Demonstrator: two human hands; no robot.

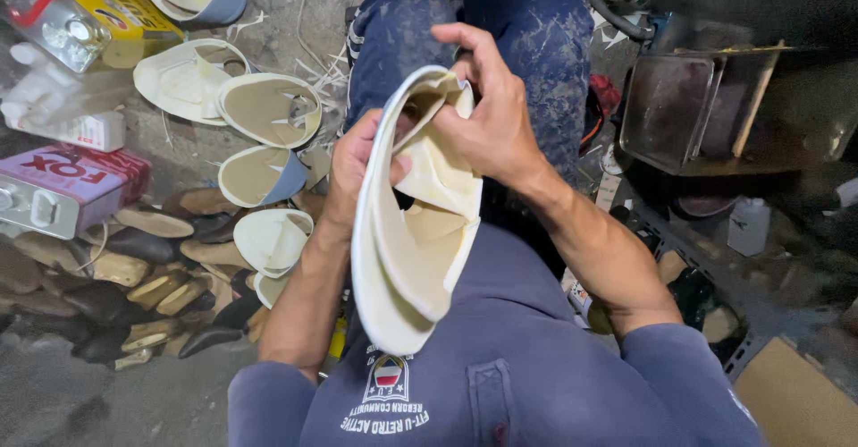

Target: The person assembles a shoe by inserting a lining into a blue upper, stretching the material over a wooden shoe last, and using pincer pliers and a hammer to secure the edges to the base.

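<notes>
Now | cream shoe upper (407, 259) near-upright, toe end down | left hand (353, 165), right hand (492, 121): grip closed on its top

Shoemaking workshop, floor level. Unfinished cream shoe uppers (268, 107) and dark soles (134, 295) heaped on gritty concrete floor (63, 393); metal adhesive cans (63, 188) alongside; leather trimmings (322, 71) scattered about.

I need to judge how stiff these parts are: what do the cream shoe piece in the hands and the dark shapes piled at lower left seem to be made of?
Cream shoe piece: probably leather or synthetic sheet, matte and smooth; it bends between the left hand and right hand. Dark shapes: rigid, glossy brown and black, possibly wood or plastic; the picture cannot settle which.
</notes>
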